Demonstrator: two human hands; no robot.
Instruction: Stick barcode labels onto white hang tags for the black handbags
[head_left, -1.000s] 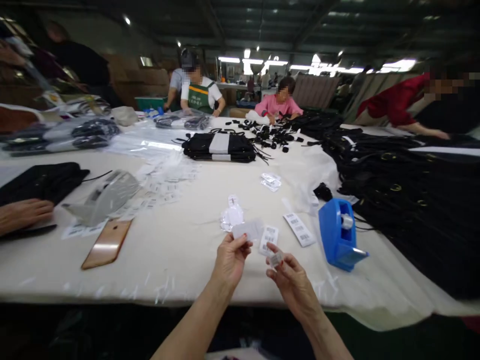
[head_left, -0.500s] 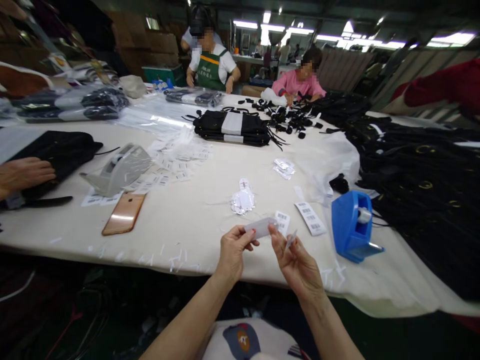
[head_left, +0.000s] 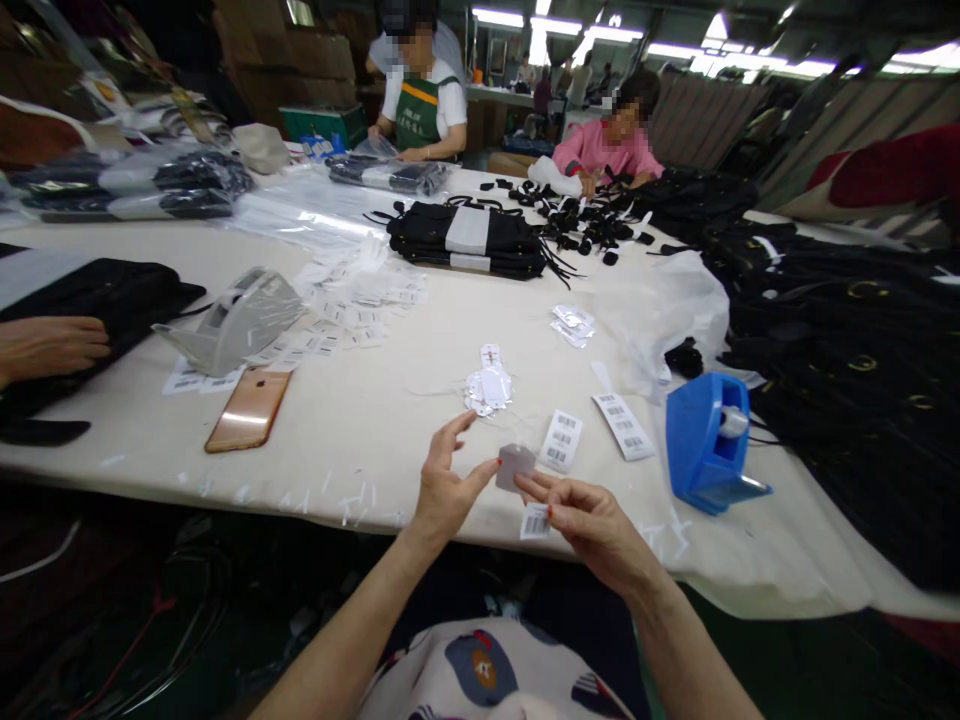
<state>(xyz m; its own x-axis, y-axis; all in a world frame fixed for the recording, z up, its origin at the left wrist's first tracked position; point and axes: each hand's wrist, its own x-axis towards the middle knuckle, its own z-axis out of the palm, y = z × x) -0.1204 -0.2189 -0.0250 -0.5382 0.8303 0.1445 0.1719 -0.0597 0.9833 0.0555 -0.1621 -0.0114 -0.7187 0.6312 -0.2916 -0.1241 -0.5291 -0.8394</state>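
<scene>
My left hand point(head_left: 448, 482) has its fingers spread, its thumb tip at the left edge of a small pale hang tag point(head_left: 515, 466). Fingertips of my right hand point(head_left: 596, 510) reach the tag's lower right edge. Between thumb and finger that same hand pinches a white barcode sticker point(head_left: 534, 521), held just below the tag. Beyond my left fingers lies a pile of white hang tags point(head_left: 489, 386) with thin strings. A sheet of barcode stickers point(head_left: 561, 440) rests behind my right hand, and a second sticker strip point(head_left: 624, 427) lies to its right.
A blue tape dispenser point(head_left: 705, 440) stands at right, before heaped black bags point(head_left: 847, 400). On the left are a phone point(head_left: 247, 410), a grey tape dispenser point(head_left: 232, 320) and a co-worker's hand point(head_left: 52, 347). Stacked black bags point(head_left: 465, 240) lie farther back; two people work across the table.
My left fingers have come off the tag and spread apart. The tag has tilted upright, and the sticker in my right hand has turned its barcode side into view, lower down.
</scene>
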